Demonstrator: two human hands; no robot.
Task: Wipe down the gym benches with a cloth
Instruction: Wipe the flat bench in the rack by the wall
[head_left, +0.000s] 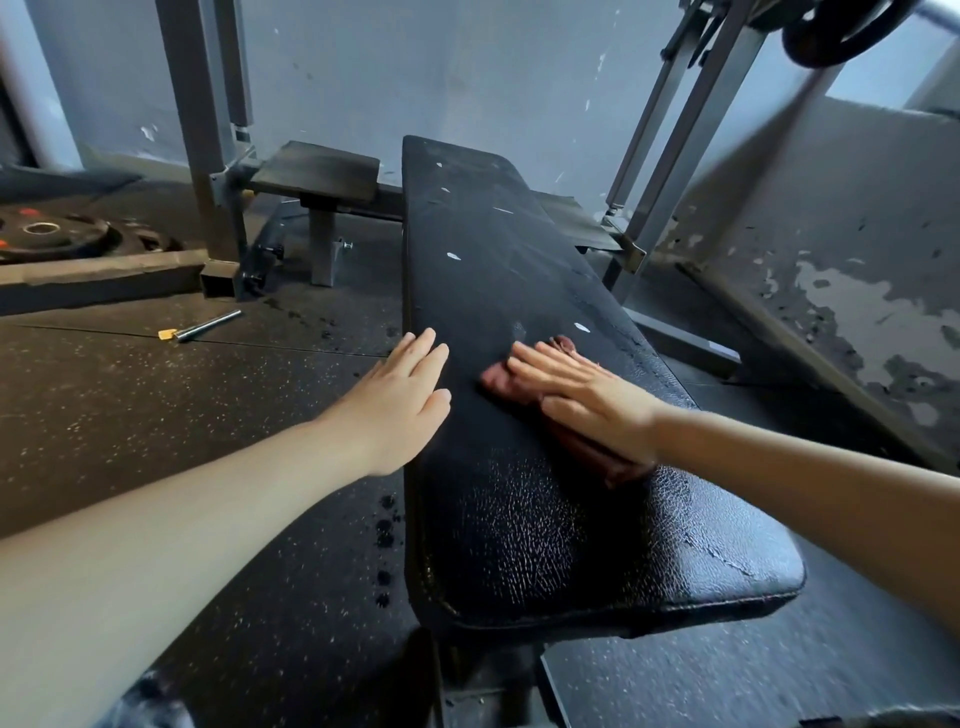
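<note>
Wiping step now, I think. My right hand (587, 402) flat, fingers together, presses red cloth (497, 383) on middle of gym bench (498, 270). Left hand (402, 402) flat at bench's left edge, holding nothing. Next: I'd slide cloth toward far end, white specks (453, 256) there

Around me lie a speckled black rubber floor (156, 415), a peeling grey wall (467, 78), steel rack uprights (195, 104), weight plates (52, 234) and perhaps a loose pin (208, 326).

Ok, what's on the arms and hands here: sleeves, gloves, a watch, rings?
Nothing worn shows. The left hand and right hand are ungloved, with no rings or watch, and no sleeve reaches into the picture.
</note>
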